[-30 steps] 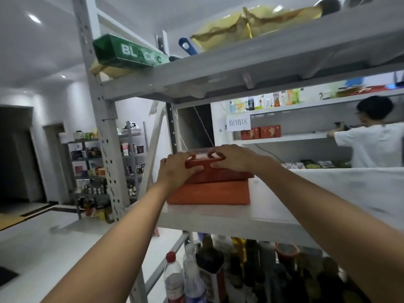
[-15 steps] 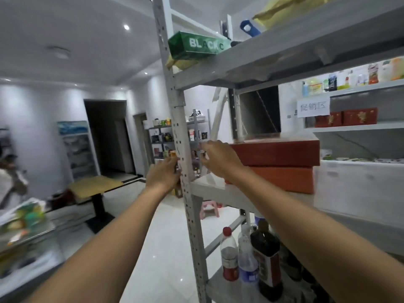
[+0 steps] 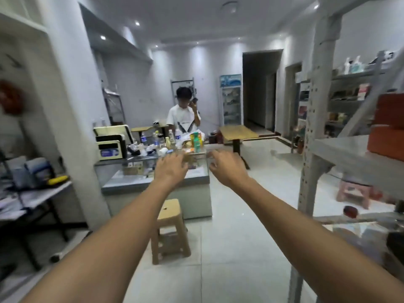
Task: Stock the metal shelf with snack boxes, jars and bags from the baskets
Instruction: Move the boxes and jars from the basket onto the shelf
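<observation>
Two empty hands are held up in the air left of the metal shelf [image 3: 341, 154]: the left hand [image 3: 171, 170] and the right hand [image 3: 227, 170], with fingers [image 3: 216, 154] loosely apart and nothing gripped. Two orange-red snack boxes [image 3: 388, 136] are stacked on that shelf. Farther left of the shelf, a glass table [image 3: 196, 202] laden with bottles and a tan stool [image 3: 169, 226] are seen.

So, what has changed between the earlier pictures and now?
Both hands let go of the red box and drew away from the metal shelf; left hand and right hand are now open and empty. The view turned left. The red box stays on the orange box, on the shelf.
</observation>
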